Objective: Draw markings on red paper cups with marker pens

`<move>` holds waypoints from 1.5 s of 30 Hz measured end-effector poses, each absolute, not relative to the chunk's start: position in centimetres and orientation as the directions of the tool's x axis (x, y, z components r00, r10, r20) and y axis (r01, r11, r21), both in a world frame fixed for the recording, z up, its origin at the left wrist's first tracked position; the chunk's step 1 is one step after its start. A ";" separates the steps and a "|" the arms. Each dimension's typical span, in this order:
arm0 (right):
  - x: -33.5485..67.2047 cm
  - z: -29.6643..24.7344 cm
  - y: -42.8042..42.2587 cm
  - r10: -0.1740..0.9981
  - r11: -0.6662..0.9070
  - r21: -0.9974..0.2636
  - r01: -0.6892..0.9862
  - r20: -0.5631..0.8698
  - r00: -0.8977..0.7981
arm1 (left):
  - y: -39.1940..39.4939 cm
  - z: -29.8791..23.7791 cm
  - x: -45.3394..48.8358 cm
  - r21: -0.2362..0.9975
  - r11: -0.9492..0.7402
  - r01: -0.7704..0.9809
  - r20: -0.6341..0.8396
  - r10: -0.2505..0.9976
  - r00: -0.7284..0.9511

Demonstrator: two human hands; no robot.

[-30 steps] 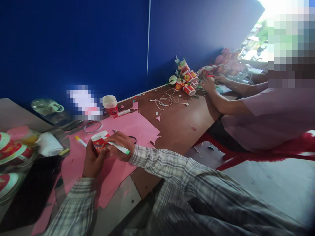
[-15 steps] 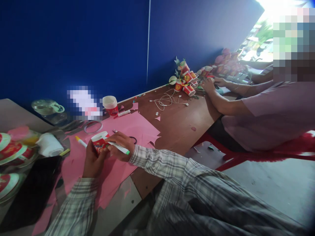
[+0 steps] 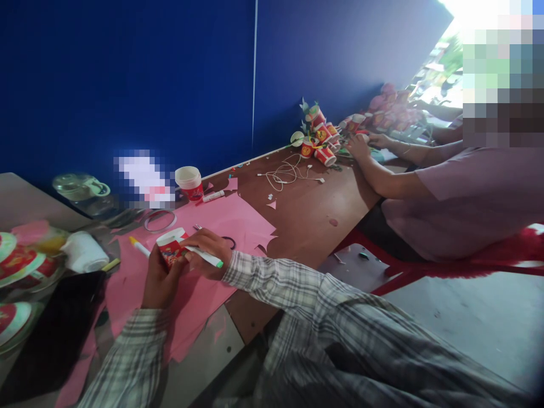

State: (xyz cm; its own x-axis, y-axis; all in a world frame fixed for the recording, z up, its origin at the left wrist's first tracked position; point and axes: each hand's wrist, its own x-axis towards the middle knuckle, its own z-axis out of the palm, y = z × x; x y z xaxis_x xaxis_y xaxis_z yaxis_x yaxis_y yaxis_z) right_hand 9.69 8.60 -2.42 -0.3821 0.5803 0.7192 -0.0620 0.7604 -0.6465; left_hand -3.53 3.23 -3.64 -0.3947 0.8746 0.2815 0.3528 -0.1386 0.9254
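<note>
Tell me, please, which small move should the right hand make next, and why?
Probably the right hand should make a short stroke on the paper cup with the green-ended marker: the green end points away from the cup, the other end is at its side, and the left hand grips the cup. Whether the tip touches is unclear.

A blue wall [image 3: 148, 73] backs a brown table [image 3: 304, 218], daylight [image 3: 458, 31] glaring at right, grey floor [image 3: 484, 323] below.
</note>
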 end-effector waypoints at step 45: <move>9.9 -1.8 9.2 0.662 0.714 -0.700 0.027 0.662 -0.351 | 3.2 -3.7 -3.7 0.959 -0.124 0.254 0.228 0.869 -0.438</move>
